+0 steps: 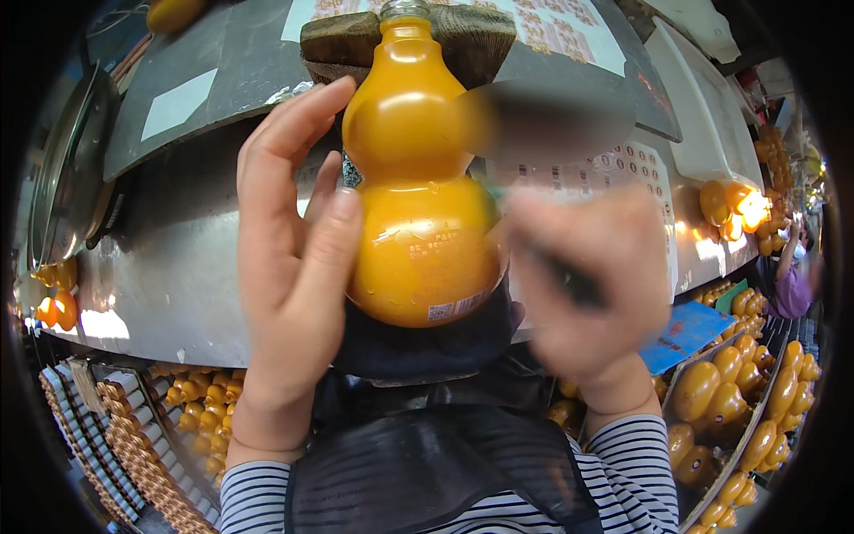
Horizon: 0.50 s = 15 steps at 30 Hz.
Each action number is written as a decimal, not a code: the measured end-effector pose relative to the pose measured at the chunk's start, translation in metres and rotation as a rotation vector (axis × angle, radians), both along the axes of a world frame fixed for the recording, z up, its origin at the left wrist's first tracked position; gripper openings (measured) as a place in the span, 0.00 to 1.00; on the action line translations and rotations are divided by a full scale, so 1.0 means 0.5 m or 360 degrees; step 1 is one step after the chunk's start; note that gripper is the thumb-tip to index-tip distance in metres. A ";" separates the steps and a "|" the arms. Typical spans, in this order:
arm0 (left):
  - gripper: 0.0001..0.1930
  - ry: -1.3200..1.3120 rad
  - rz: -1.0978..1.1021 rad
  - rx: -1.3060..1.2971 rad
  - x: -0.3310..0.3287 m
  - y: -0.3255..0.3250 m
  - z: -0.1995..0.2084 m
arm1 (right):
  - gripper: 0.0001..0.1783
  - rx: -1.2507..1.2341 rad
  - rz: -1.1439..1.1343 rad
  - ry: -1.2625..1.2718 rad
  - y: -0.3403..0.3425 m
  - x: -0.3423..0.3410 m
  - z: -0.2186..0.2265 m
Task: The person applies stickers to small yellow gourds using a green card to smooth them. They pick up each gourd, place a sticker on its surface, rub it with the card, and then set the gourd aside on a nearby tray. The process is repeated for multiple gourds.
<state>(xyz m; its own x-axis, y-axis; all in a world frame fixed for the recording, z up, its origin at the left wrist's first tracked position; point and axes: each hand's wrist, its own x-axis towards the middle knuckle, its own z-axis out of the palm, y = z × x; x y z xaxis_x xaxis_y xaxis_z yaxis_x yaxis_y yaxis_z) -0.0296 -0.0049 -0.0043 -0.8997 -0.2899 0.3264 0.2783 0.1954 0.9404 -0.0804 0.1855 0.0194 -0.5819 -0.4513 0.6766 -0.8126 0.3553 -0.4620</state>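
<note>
A glossy orange-yellow gourd-shaped bottle (411, 218) lies in front of me, its glass neck pointing away. A notched wooden block (342, 43) supports the neck, and a dark cushion (418, 351) lies under the base. My left hand (289, 214) is open along the bottle's left side, fingers curved and apart, with the thumb tip at its waist. Closed on a dark-handled tool (574, 280), my right hand (592, 276) is by the lower bulb on the right, smeared by motion. A broad dark-brown blur (556, 120) overlaps the upper bulb; its kind cannot be made out.
Printed sheets (640, 169) lie on the metal table (178, 240), right of the bottle. A white plastic tub (703, 107) stands at the far right. Crates of orange gourd-shaped bottles (734, 378) flank me, with a blue card (689, 336) on the right. A metal pan (71, 169) stands left.
</note>
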 end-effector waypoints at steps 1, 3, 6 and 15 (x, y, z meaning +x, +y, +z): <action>0.24 0.0059 -0.0021 0.0225 0.000 -0.002 -0.010 | 0.15 0.0103 0.0146 0.0184 -0.012 0.015 0.004; 0.20 0.0035 -0.0031 0.0519 0.004 -0.003 -0.007 | 0.17 0.0173 0.0331 0.0397 -0.052 0.060 -0.003; 0.23 0.0035 -0.0083 0.0431 0.026 -0.034 -0.029 | 0.17 0.0076 0.0532 0.0214 -0.065 0.084 -0.014; 0.45 -0.0270 -0.0235 -0.0703 0.056 -0.032 -0.049 | 0.14 0.0088 0.0566 -0.0129 0.040 0.069 0.006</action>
<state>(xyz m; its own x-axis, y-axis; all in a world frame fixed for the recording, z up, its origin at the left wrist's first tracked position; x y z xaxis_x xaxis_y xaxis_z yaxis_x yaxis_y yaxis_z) -0.0018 -0.0208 -0.0289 -0.9717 -0.0223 0.2350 0.1833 0.5558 0.8109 -0.0460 0.2054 0.0226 -0.4327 -0.6696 0.6037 -0.8513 0.0831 -0.5180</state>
